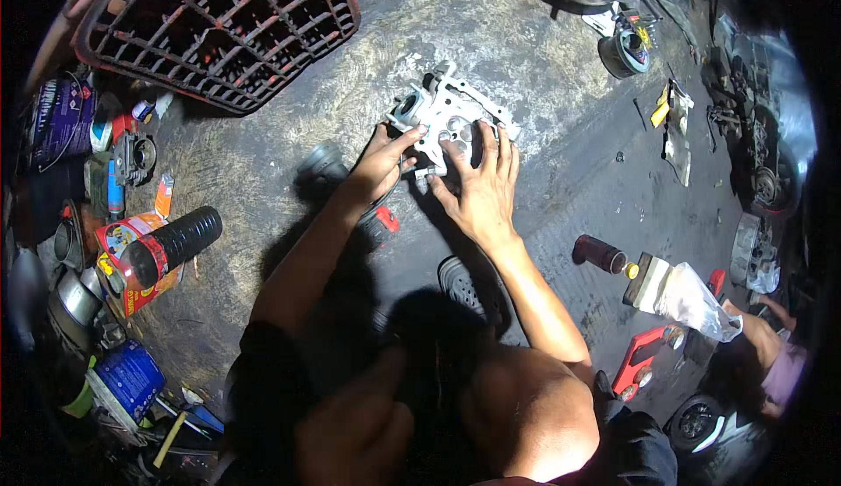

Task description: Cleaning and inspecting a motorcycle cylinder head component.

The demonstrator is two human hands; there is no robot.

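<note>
A pale metal engine casting [464, 105], which looks like a cylinder head, lies on the stained floor ahead of me with its round openings facing up. My left hand [385, 164] grips its near left edge, thumb on top and the other fingers partly hidden beside it. My right hand [484, 179] lies over the near right part with fingers spread. One of its fingertips touches by the round recesses, and the thumb points out past the near edge. Close to my left forearm are a dark cylindrical part [324, 164] and a small red object [385, 218].
A black-and-red plastic crate [219, 35] stands at the far left. Along the left lie a dark ribbed bottle [175, 245], a blue container [130, 379] and a carburetor-like part [136, 158]. To the right are a dark red bottle [600, 254], a red phone-like object [641, 359] and another person's arm [758, 337].
</note>
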